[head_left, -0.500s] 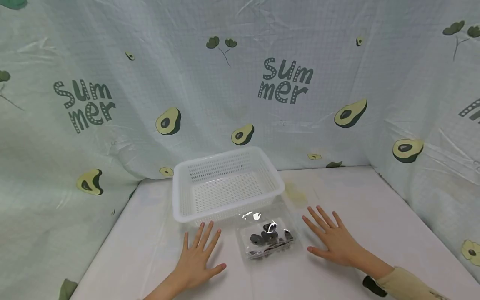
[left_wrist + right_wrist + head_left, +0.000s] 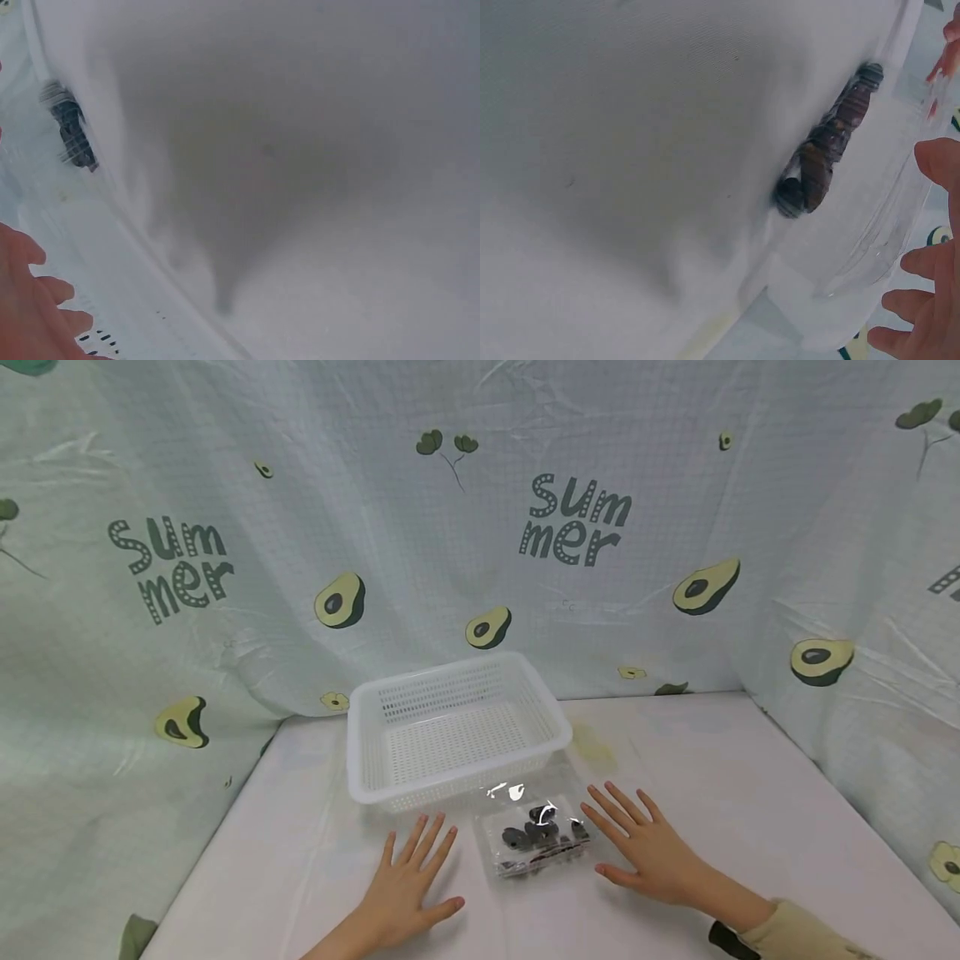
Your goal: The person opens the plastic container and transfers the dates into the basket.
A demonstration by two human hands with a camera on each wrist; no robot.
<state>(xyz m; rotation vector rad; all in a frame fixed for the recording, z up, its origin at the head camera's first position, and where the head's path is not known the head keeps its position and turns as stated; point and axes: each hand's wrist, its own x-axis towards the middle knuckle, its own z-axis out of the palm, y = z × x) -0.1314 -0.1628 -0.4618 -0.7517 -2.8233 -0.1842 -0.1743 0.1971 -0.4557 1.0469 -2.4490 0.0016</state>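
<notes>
A clear plastic box sits on the white table, with several dark, oval pieces inside it. To its left is my left hand, palm down with fingers spread and holding nothing. On the box's other side, my right hand also has its fingers spread; its fingertips are close to the box's right edge in the head view. The right wrist view shows the dark pieces in a row through the clear wall, with my right hand's fingers at the frame's edge.
A white perforated plastic basket stands just behind the box, with nothing seen inside. Behind the table hangs a pale curtain printed with avocados, and it continues along both sides.
My right hand has moved left, nearer the clear box. My left hand has shifted slightly right and toward me. The box and basket stay in place.
</notes>
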